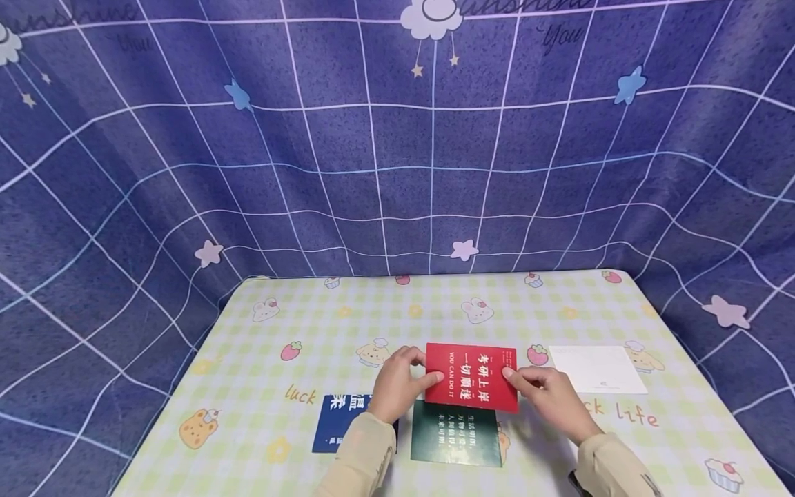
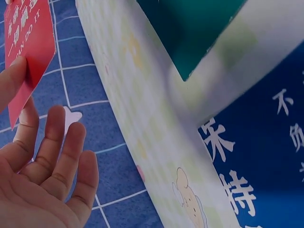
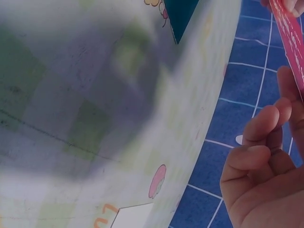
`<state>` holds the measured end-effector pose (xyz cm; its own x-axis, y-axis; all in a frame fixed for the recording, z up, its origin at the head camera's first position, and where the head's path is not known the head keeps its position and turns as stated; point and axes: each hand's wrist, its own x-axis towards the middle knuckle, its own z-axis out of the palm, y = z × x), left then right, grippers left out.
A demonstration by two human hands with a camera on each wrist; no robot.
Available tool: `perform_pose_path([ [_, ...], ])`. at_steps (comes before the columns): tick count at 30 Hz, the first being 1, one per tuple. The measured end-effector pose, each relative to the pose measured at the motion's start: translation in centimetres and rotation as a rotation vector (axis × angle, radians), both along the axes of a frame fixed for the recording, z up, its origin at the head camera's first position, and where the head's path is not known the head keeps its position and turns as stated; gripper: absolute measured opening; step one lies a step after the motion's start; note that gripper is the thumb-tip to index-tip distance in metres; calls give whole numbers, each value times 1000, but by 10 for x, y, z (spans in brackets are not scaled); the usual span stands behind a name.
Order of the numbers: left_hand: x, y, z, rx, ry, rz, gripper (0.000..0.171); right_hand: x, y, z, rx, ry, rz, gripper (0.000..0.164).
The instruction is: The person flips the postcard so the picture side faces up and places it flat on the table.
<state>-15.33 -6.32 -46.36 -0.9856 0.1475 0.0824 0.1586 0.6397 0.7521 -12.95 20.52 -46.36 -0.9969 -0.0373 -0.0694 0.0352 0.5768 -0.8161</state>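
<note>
Both hands hold a red card (image 1: 468, 379) printed with white characters and "YOU CAN DO IT". My left hand (image 1: 400, 383) pinches its left edge, thumb on the printed face; in the left wrist view the other fingers (image 2: 71, 152) spread loosely behind. At the opposite edge, my right hand (image 1: 555, 397) pinches the card between thumb and fingers. Just below the red card in the head view, a dark green card (image 1: 456, 442) lies on the table, its top edge overlapped. A blue card (image 1: 332, 428) lies to the left, partly hidden by the left hand and sleeve.
A white card (image 1: 596, 369) lies on the table right of the hands. The table (image 1: 248, 359) has a green checked cloth with cartoon prints. Behind it hangs a dark blue curtain (image 1: 397, 138) with a white grid and stars.
</note>
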Motion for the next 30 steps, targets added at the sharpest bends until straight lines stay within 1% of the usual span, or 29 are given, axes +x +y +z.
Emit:
perform_pose_path([
  [10,-3,-8,-2,-11,7,22,26,-5,-9,2,-3,9,22,26],
  [20,-4,-13,-2,-49,12,43,28,-9,-16,2,-5,22,35,27],
  [23,-5,-14,-1,-50,10,55,27,-10,-18,2,3,18,37,28],
  [27,-5,-16,-1,-48,18,59,27,-13,-21,2,8,5,36,25],
  [30,-5,-18,-1,-43,11,66,26,-14,-23,4,10,-2,38,24],
])
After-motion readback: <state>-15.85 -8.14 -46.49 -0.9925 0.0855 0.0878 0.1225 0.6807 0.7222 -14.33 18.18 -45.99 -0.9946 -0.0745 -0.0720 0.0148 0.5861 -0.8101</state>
